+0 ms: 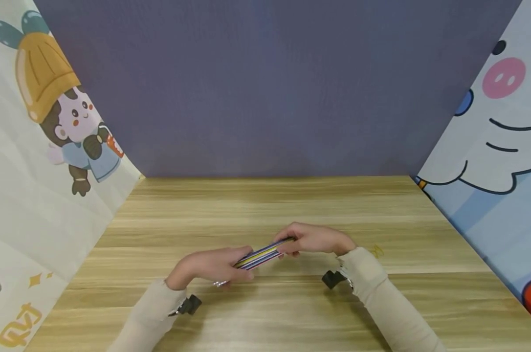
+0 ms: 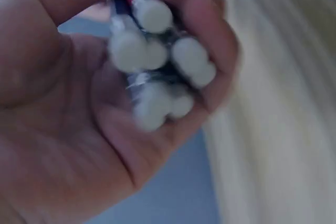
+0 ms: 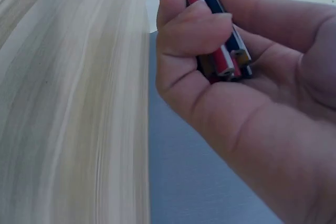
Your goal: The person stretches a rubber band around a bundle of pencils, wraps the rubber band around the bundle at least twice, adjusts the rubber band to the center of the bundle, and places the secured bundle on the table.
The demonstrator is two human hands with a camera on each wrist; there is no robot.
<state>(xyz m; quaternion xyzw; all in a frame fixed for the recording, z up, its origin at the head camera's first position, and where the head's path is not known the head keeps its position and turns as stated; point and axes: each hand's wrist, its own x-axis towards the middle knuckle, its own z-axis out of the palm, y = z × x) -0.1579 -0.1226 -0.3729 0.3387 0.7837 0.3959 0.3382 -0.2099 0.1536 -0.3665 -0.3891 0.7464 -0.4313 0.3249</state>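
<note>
Grips slanting pencils (image 1: 263, 254), lower centre of frame, left hand (image 1: 219, 265) at lower-left end, right hand (image 1: 314, 239) at upper-right.

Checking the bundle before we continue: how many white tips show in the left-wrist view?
7: a top tip, left-side pair, right-side pair and bottom pair, all within the left grip. It's blurred; others may be hidden.
</note>
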